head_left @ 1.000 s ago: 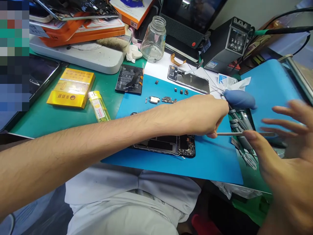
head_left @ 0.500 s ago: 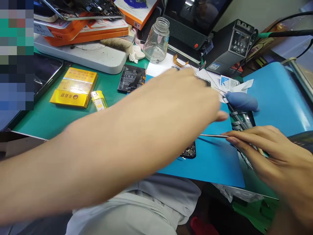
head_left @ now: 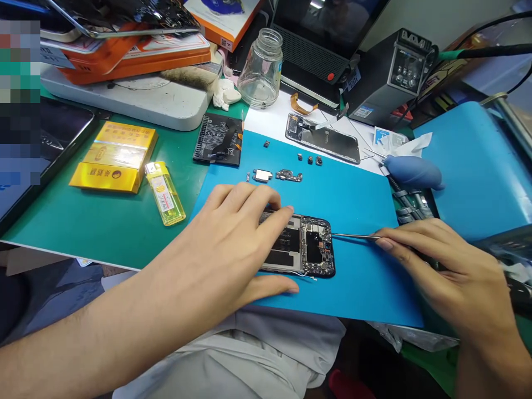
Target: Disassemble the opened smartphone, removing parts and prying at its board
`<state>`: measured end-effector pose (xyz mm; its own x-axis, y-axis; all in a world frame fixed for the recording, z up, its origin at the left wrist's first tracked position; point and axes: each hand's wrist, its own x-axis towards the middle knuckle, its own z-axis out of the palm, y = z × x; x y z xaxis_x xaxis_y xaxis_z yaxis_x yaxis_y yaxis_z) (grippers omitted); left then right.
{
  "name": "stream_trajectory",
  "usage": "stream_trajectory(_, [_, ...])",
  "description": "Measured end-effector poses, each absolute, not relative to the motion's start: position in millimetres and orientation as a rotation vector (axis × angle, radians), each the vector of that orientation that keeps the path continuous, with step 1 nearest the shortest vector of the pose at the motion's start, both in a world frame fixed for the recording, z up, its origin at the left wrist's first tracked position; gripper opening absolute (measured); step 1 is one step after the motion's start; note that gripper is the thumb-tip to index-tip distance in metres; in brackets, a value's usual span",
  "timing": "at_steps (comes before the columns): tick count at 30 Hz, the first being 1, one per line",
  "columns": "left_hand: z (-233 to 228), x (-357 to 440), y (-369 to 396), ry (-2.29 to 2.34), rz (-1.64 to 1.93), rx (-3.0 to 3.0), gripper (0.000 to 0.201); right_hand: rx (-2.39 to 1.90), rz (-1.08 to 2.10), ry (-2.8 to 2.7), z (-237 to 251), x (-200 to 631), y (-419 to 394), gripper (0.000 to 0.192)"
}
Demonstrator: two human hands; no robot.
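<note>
Head view: two hands at an opened phone on a blue mat.

The left hand [head_left: 233, 244] lies over the phone [head_left: 305, 246], fingers spread across its top edge and thumb along its near edge, clasping it flat against the mat [head_left: 357, 205]. The right hand [head_left: 440, 271] pinches slim tweezers [head_left: 355, 236] between closed fingertips; the tip touches the phone's right edge. Small loose parts [head_left: 276, 175] lie on the mat beyond the phone. A battery [head_left: 218, 139] sits at the mat's far left corner. A lighter [head_left: 165, 192] and yellow box [head_left: 114, 157] rest on the green mat [head_left: 103, 221], well to the left.
</note>
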<state>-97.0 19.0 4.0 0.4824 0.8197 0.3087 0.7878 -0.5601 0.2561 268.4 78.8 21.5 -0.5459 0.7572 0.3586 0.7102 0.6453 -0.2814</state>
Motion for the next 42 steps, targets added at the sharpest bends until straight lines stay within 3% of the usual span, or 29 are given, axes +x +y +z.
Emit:
stream_trajectory(5, [0.4, -94.5, 23.7, 1.413, 0.698, 2.587, 0.074, -1.044, 0.086, -2.457, 22.9, 264.2, 76.3, 0.007])
stream_trajectory(11, [-1.1, -95.0, 23.4, 1.389, 0.714, 2.569, 0.075, -1.01, -0.013, -2.499, 28.8, 260.5, 74.7, 0.004])
stream_trajectory(17, [-1.5, -93.9, 24.9, 1.383, 0.72, 2.543, 0.075, -1.077, 0.083, -2.461, 14.8, 265.2, 74.3, 0.011])
stream_trajectory(28, [0.1, -94.9, 22.3, 1.392, 0.714, 2.483, 0.062, -1.11, -0.012, -2.384, 10.4, 262.4, 65.0, 0.007])
stream_trajectory(42, [-0.6, -94.2, 23.4, 1.403, 0.697, 2.472, 0.065, -1.026, -0.072, -2.47, 13.6, 263.6, 64.5, 0.028])
